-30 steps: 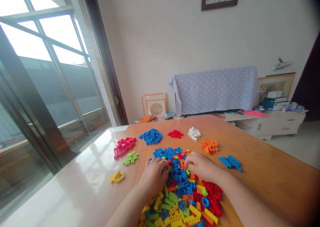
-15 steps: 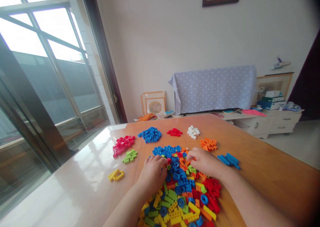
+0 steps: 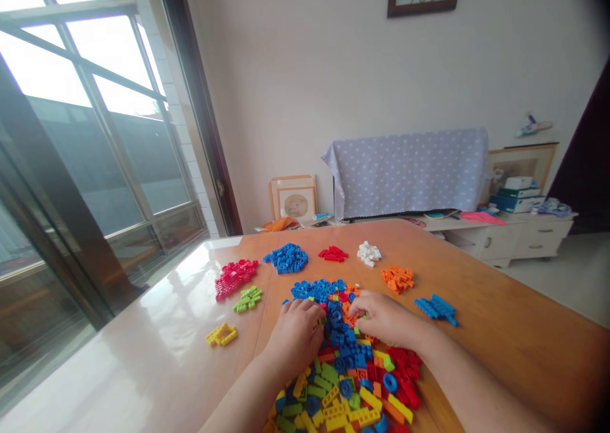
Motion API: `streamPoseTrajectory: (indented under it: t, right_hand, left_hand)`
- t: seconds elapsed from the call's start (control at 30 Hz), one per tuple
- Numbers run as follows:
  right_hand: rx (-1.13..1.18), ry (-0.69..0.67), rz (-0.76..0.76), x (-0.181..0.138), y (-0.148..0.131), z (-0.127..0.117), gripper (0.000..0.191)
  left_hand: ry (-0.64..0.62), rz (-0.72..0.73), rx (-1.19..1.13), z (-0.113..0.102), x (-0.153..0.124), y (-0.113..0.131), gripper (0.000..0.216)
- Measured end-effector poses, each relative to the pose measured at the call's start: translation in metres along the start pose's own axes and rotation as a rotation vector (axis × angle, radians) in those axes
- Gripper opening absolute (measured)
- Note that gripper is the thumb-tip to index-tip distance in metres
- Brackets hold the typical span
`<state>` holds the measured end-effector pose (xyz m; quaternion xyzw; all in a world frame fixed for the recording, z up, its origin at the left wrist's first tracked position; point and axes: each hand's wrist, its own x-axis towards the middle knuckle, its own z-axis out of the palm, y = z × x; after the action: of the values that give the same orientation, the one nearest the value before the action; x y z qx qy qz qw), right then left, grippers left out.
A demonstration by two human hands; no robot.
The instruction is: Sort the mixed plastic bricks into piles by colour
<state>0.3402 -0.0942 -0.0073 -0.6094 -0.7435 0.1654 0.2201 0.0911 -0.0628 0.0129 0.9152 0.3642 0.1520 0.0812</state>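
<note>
A big mixed pile of coloured plastic bricks (image 3: 352, 382) lies on the wooden table (image 3: 515, 344) right in front of me. My left hand (image 3: 296, 336) rests on the pile's left side, fingers curled down into the bricks. My right hand (image 3: 384, 319) sits on the pile's upper right, its fingertips pinched together among blue and orange pieces; what they hold is too small to name. A cluster of blue round pieces (image 3: 317, 289) lies just beyond both hands.
Sorted heaps ring the pile: red (image 3: 235, 277), lime green (image 3: 248, 299), yellow (image 3: 222, 335), blue (image 3: 287, 258), small red (image 3: 333, 253), white (image 3: 368, 253), orange (image 3: 398, 278), long blue bricks (image 3: 437, 309). A window stands left; a covered cabinet stands behind the table.
Both hands shifted slightly within the pile. The right hand moved a little left and its fingers closed into a pinch; the left hand stayed curled on the bricks.
</note>
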Motion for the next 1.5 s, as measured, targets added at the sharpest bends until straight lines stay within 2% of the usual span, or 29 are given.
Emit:
streamPoseTrajectory:
  t: [0.37, 0.53, 0.77, 0.87, 0.97, 1.03, 1.13, 1.2, 1.37, 1.5]
  right_hand:
    - [0.053, 0.031, 0.020, 0.001, 0.003, 0.003, 0.008]
    - [0.177, 0.053, 0.059, 0.001, 0.003, 0.003, 0.004]
    - [0.367, 0.118, 0.098, 0.007, 0.012, 0.004, 0.022]
    - [0.414, 0.164, 0.077, 0.010, 0.017, 0.001, 0.016]
    - [0.528, 0.190, 0.137, 0.010, 0.023, -0.008, 0.018]
    - [0.583, 0.268, 0.212, 0.009, 0.029, -0.018, 0.024]
    - [0.600, 0.478, 0.323, 0.005, 0.045, -0.034, 0.029]
    - [0.578, 0.573, 0.367, 0.003, 0.060, -0.044, 0.031]
    - [0.454, 0.685, 0.460, 0.004, 0.096, -0.049, 0.030]
    - [0.311, 0.694, 0.528, 0.007, 0.112, -0.041, 0.031]
  left_hand:
    - [-0.002, 0.004, 0.011, -0.001, 0.000, 0.001, 0.023]
    - [0.008, 0.001, 0.002, -0.001, 0.001, 0.001, 0.022]
    - [0.026, 0.013, -0.013, 0.001, 0.001, -0.001, 0.022]
    - [0.031, 0.008, -0.014, 0.001, 0.001, -0.001, 0.021]
    - [0.026, -0.001, -0.020, 0.001, 0.002, 0.000, 0.022]
    - [0.019, -0.009, -0.023, 0.001, 0.002, 0.000, 0.023]
    - [0.010, -0.015, -0.029, 0.002, 0.003, -0.001, 0.024]
    - [0.009, -0.008, -0.034, 0.002, 0.003, -0.002, 0.025]
    - [0.023, 0.003, -0.034, 0.002, 0.003, -0.004, 0.025]
    - [0.019, -0.008, -0.037, 0.002, 0.002, -0.005, 0.026]
